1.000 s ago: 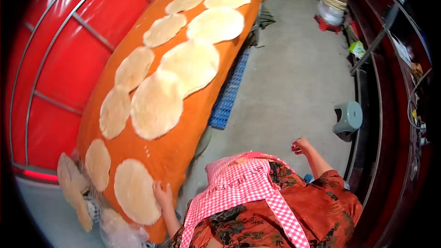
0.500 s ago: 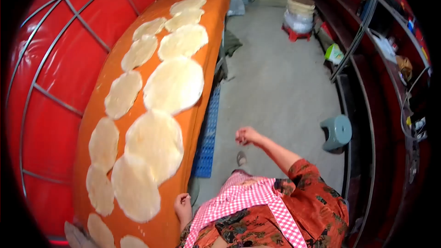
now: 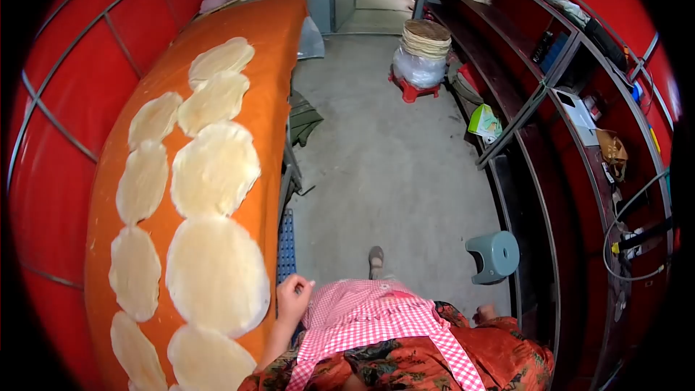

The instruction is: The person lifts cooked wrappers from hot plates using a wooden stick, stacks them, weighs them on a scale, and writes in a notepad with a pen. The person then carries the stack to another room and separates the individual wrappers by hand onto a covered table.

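My left hand [image 3: 295, 297] hangs beside the orange cloth-covered table [image 3: 274, 22], its fingers curled in and nothing visible in them. Closest to it is a large round flatbread [image 3: 217, 275] lying flat on the cloth. More thin pale rounds lie in two rows along the table, among them a big flatbread [image 3: 215, 170] and a smaller oval flatbread [image 3: 135, 273] on the left. My right hand [image 3: 486, 313] shows only in part at my right side, by the patterned sleeve. Its fingers cannot be made out.
A tall stack of flatbreads [image 3: 426, 38] stands on a red stool [image 3: 413, 91] near the doorway. Dark shelves [image 3: 532, 166] line the right side, with a grey-green stool [image 3: 494, 257] in front. A blue plastic crate [image 3: 287, 242] sits under the table edge.
I have moved forward along the aisle, so the stack and doorway appear nearer. My right hand has swung back to my side from in front; my left hand has come forward.
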A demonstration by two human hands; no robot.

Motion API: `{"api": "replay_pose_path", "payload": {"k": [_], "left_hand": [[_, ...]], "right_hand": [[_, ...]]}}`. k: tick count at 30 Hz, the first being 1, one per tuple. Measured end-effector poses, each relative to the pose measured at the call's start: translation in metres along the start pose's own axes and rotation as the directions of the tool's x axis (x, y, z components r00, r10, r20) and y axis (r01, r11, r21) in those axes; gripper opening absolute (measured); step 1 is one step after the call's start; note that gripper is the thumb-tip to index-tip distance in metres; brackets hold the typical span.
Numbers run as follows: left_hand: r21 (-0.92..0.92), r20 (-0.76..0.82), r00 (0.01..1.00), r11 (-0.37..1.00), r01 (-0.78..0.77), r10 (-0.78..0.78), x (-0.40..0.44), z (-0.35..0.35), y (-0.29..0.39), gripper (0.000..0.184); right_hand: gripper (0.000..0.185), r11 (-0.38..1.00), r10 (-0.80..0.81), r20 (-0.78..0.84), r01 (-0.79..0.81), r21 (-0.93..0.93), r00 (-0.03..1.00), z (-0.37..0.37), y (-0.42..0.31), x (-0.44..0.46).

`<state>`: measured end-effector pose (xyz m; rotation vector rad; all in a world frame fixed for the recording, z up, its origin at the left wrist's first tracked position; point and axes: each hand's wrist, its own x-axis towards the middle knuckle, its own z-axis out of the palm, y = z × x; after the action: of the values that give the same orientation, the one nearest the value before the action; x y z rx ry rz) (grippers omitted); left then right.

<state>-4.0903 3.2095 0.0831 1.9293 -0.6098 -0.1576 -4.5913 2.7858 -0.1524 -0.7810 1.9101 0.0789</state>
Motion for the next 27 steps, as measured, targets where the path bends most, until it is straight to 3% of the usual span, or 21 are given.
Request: {"api": "replay_pose_path", "payload": {"k": [3,5,7,8,9,11,13,14,16,18,19,22,23,25,26,27], "left_hand": [[-0.049,-0.041,0.999,0.998,0.034,-0.036,0.091,0.028,0.001,0.020],[-0.137,-0.119,0.987,0.986,0.090,-0.106,0.137,0.059,-0.021,0.019],[-0.251,-0.097,0.960,0.940,0.230,-0.261,0.176,0.083,-0.011,0.019],[-0.232,-0.035,0.958,0.934,0.271,-0.286,0.197,0.093,-0.006,0.019],[-0.217,0.037,0.948,0.924,0.316,-0.316,0.214,0.105,0.000,0.019],[0.078,0.140,0.989,0.996,0.034,-0.045,0.255,0.107,0.012,0.018],[-0.061,0.050,0.982,0.981,0.186,-0.183,0.286,0.120,0.007,0.018],[-0.072,0.020,0.965,0.962,0.262,-0.262,0.302,0.121,-0.001,0.018],[-0.172,-0.002,0.919,0.905,0.389,-0.395,0.340,0.122,-0.031,0.018],[-0.381,0.025,0.900,0.828,0.410,-0.435,0.380,0.127,-0.063,0.017],[-0.501,0.052,0.907,0.775,0.385,-0.417,0.404,0.133,-0.080,0.017],[-0.110,-0.014,0.873,0.869,0.483,-0.487,0.492,0.155,-0.131,0.020],[-0.157,0.018,0.879,0.866,0.474,-0.477,0.527,0.161,-0.134,0.019],[-0.246,0.071,0.878,0.845,0.475,-0.473,0.591,0.179,-0.127,0.017],[-0.203,0.092,0.888,0.865,0.460,-0.450,0.628,0.186,-0.121,0.015],[-0.197,0.127,0.911,0.890,0.411,-0.393,0.665,0.192,-0.107,0.012]], "right_hand": [[0.022,0.978,0.155,0.044,-0.147,-0.149,0.987,0.036,-0.043,0.020],[0.022,0.955,0.176,0.161,-0.129,-0.267,0.971,0.084,-0.093,0.046],[0.020,1.000,0.021,0.567,-0.029,0.005,0.824,0.148,-0.148,0.121],[0.019,0.961,-0.184,0.455,0.257,-0.104,0.871,0.186,-0.196,0.095],[0.017,0.832,-0.409,0.361,0.505,-0.229,0.838,0.217,-0.250,0.051],[0.016,0.799,-0.509,0.427,0.595,-0.088,0.747,0.264,-0.345,0.008],[0.021,0.711,-0.497,0.578,0.686,-0.156,0.647,0.297,-0.430,-0.023],[0.023,0.722,-0.483,0.599,0.677,-0.141,0.639,0.316,-0.467,-0.037],[0.023,0.615,-0.500,0.661,0.767,-0.184,0.559,0.350,-0.540,-0.048],[0.014,0.541,-0.536,0.672,0.818,-0.192,0.512,0.387,-0.595,-0.035],[0.009,0.642,-0.526,0.628,0.753,-0.149,0.573,0.402,-0.619,-0.031],[0.007,0.797,-0.479,0.543,0.601,-0.059,0.689,0.441,-0.676,-0.021],[0.010,0.829,-0.448,0.525,0.556,-0.058,0.723,0.443,-0.690,-0.016],[0.009,0.840,-0.315,0.534,0.493,-0.227,0.784,0.437,-0.718,-0.031],[0.009,0.840,-0.248,0.532,0.453,-0.298,0.810,0.437,-0.730,-0.037],[0.014,0.797,-0.257,0.610,0.521,-0.305,0.750,0.434,-0.735,-0.011]]}}
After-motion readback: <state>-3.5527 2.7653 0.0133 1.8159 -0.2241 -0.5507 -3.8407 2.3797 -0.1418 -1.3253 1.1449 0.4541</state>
